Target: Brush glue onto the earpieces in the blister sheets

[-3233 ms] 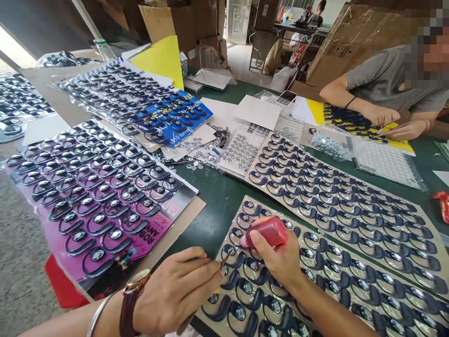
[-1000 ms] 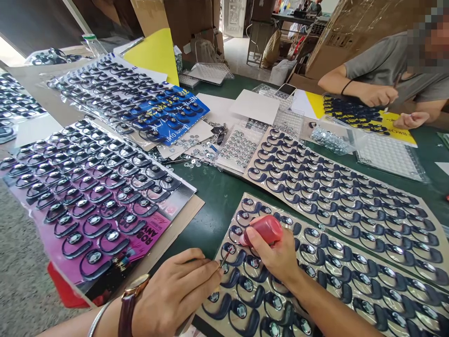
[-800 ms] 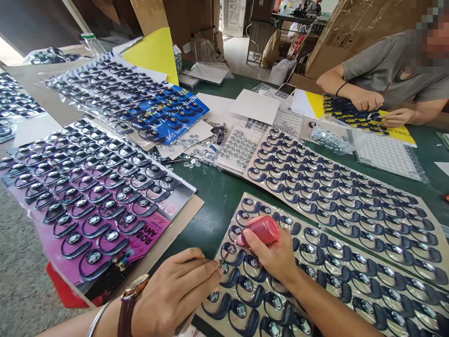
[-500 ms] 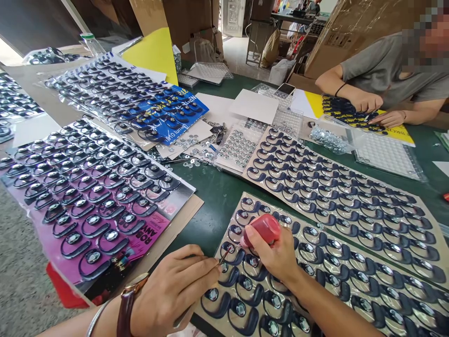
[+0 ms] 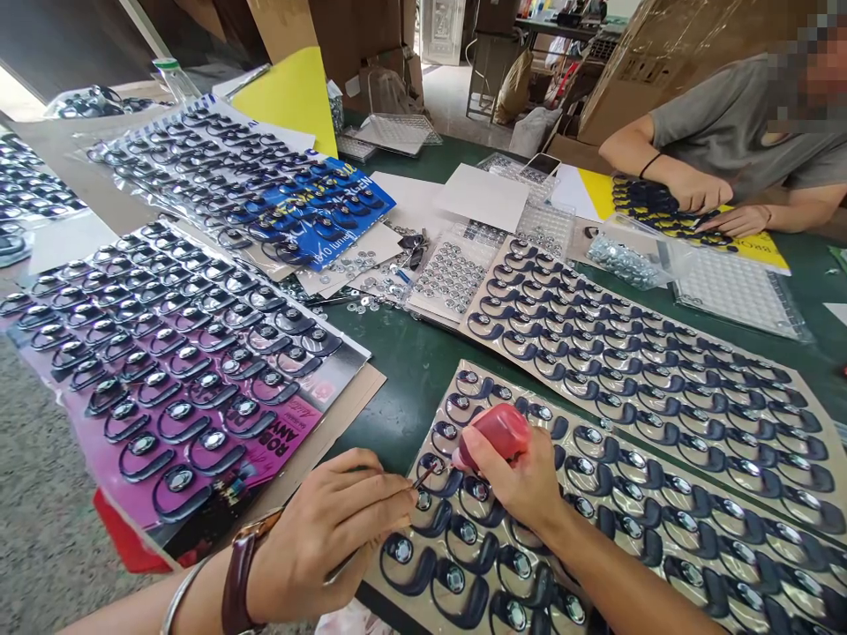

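Pinched in the fingers of my left hand (image 5: pixel 324 529) is a pair of thin metal tweezers (image 5: pixel 423 476), their tips over a piece near the left edge of the front board (image 5: pixel 423 445). My right hand (image 5: pixel 529 485) is wrapped round a small red squeeze bottle (image 5: pixel 501 430). The bottle is tilted, its nozzle end pointing down and left, close to the tweezer tips. Rows of black hook-shaped pieces (image 5: pixel 463 534) with round silver centres lie on this board under both hands. Whether the nozzle touches a piece I cannot tell.
Another filled board (image 5: pixel 635 379) lies just behind. To the left are a purple sheet (image 5: pixel 265 459) and a blue sheet (image 5: pixel 371 207) bearing similar pieces. Loose metal discs (image 5: pixel 361 304) and clear trays (image 5: pixel 450 273) sit mid-table. Across the table, a person's hands (image 5: pixel 701 190) work over a yellow sheet.
Both hands keep their grips and almost the same places. The tweezer tips have shifted very slightly, and the whole view has moved a little.
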`<action>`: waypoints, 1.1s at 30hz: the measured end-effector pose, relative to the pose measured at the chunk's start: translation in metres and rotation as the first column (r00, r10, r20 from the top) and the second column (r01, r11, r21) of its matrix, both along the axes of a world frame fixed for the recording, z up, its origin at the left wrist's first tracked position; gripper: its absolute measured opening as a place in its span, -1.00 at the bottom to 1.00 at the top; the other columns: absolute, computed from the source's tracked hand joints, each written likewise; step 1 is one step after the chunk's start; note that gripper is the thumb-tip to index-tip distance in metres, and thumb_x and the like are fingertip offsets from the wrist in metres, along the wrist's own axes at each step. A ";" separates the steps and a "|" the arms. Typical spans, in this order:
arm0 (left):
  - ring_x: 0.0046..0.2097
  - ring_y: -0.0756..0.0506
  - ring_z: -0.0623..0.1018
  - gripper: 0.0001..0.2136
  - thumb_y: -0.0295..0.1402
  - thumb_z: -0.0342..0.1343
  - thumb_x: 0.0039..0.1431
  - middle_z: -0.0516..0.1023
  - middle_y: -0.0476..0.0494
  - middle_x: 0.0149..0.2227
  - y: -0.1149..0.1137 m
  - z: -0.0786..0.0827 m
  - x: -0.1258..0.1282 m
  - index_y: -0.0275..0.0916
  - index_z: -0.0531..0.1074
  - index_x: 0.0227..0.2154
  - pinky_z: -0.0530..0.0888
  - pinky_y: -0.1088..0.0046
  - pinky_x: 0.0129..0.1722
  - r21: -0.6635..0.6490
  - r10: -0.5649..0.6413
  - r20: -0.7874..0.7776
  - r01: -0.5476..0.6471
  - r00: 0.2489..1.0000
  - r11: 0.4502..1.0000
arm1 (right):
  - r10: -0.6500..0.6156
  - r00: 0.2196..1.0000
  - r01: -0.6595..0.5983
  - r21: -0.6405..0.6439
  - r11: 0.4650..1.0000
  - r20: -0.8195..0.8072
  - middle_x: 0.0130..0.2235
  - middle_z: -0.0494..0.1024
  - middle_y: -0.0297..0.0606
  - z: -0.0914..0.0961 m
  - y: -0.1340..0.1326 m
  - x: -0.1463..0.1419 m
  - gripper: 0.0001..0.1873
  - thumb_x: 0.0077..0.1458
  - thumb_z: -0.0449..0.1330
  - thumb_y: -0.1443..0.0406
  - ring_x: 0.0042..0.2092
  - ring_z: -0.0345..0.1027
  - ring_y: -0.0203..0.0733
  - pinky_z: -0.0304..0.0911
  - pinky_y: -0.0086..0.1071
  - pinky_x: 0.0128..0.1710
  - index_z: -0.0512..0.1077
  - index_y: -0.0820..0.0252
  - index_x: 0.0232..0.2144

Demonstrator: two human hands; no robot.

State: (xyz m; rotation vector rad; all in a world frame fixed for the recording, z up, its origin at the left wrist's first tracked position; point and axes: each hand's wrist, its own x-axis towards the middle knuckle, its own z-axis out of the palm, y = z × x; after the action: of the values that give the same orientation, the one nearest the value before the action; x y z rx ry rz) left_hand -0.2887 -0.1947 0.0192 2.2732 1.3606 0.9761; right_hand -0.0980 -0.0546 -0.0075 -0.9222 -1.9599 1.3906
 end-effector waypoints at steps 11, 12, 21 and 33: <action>-0.24 -0.05 0.56 -0.78 -0.59 -0.01 0.22 0.58 -0.18 -0.22 0.007 0.000 -0.003 -0.27 0.44 -0.15 0.44 0.39 -0.18 -0.188 0.188 0.217 -0.148 0.958 0.971 | 0.102 0.995 -0.098 0.250 0.963 -0.001 -0.41 0.56 -0.32 -0.004 -0.002 0.005 -0.86 0.09 0.21 0.20 -0.43 0.49 -0.25 0.40 -0.43 -0.36 0.42 0.14 -0.34; -0.25 -0.05 0.56 -0.79 -0.59 -0.01 0.23 0.58 -0.17 -0.22 0.007 0.000 -0.004 -0.27 0.45 -0.16 0.44 0.40 -0.21 -0.206 0.203 0.238 -0.155 0.950 0.966 | 0.114 0.993 -0.106 0.309 0.945 -0.006 -0.39 0.57 -0.32 -0.004 -0.002 0.005 -0.86 0.09 0.22 0.21 -0.42 0.49 -0.26 0.40 -0.44 -0.36 0.41 0.14 -0.34; -0.26 -0.06 0.55 -0.81 -0.57 0.00 0.24 0.58 -0.17 -0.24 0.008 -0.001 -0.003 -0.26 0.46 -0.18 0.43 0.39 -0.23 -0.202 0.226 0.278 -0.174 0.933 0.964 | 0.167 0.981 -0.188 0.274 0.943 0.097 -0.39 0.59 -0.29 0.008 0.000 0.002 -0.77 0.01 0.28 0.12 -0.39 0.50 -0.21 0.41 -0.40 -0.35 0.43 0.14 -0.36; -0.23 -0.11 0.56 -0.73 -0.51 -0.20 0.33 0.57 -0.36 -0.22 -0.028 0.012 0.011 -0.51 0.39 -0.13 0.44 0.31 -0.15 0.193 0.029 -0.141 -0.002 0.990 0.981 | -0.070 0.993 0.048 -0.228 0.972 -0.091 -0.52 0.57 -0.28 0.015 -0.024 0.005 -0.76 0.05 0.24 0.13 -0.52 0.47 -0.18 0.38 -0.43 -0.57 0.42 0.19 -0.34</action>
State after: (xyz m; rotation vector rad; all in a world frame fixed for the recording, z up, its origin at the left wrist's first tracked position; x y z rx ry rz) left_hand -0.2775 -0.2231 0.0307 2.5230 1.3972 1.0052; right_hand -0.0926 -0.0781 0.0077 -0.9845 -1.7126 1.6164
